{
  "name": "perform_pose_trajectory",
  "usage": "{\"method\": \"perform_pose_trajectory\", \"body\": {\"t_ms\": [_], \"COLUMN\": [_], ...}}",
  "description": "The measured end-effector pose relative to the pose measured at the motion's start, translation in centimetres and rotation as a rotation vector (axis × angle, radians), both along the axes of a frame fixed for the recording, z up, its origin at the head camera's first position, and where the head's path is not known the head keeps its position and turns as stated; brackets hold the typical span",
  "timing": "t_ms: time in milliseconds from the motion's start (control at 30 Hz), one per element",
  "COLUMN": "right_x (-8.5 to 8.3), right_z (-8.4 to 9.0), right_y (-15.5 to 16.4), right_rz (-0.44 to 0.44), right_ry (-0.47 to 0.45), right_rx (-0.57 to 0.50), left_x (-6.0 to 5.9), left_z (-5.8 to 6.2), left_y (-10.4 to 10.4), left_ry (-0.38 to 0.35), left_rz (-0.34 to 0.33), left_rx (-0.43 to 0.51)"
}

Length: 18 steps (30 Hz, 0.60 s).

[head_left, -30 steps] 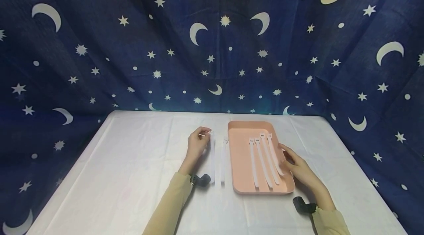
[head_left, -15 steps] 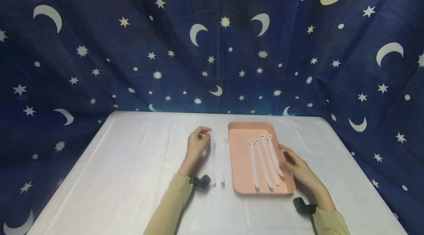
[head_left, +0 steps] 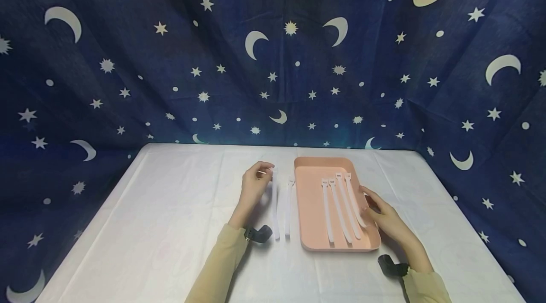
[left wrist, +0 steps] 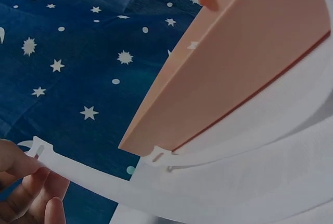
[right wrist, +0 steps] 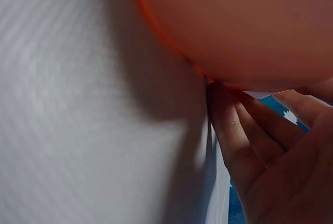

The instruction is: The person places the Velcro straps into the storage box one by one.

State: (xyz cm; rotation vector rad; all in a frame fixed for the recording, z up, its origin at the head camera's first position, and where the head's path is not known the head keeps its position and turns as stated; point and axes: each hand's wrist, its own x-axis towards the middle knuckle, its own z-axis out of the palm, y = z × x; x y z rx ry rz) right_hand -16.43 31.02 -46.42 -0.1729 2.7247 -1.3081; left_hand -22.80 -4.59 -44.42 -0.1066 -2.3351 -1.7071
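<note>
My left hand (head_left: 252, 187) pinches the slotted head of a white cable tie (left wrist: 96, 177), a soft flat strap. In the head view its tail hangs toward the near side, left of the tray. A second white cable tie (head_left: 288, 210) lies on the table between that strap and the tray. My right hand (head_left: 384, 215) holds the right side of the pink tray (head_left: 308, 227), fingertips at the wall and tucked low against it in the right wrist view. Several white cable ties (head_left: 327, 213) lie side by side inside the tray, heads at the far end.
A white cloth covers the table (head_left: 170, 227). Behind it hangs a dark blue curtain (head_left: 230, 47) with moons and stars. Each wrist wears a black camera, one on the left wrist (head_left: 259, 234) and one on the right wrist (head_left: 392, 266).
The tail of the cable tie in my left hand has swung slightly to the right. Both hands and the tray hold nearly still.
</note>
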Motion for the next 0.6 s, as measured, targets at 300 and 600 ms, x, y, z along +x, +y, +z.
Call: {"method": "perform_pose_trajectory", "body": {"t_ms": [300,600], "right_x": [-0.03,-0.04], "right_z": [-0.03,-0.06], "right_y": [0.05,-0.01], "right_rz": [-0.002,0.000], "right_ry": [-0.006,0.001], "right_rx": [0.004,0.004], "left_x": [0.31,0.56], "left_z": [0.56,1.03], "left_y": [0.17,0.23], "left_ry": [0.000,0.011], "left_rz": [-0.025,-0.034], "left_rx": [-0.017,-0.013]}}
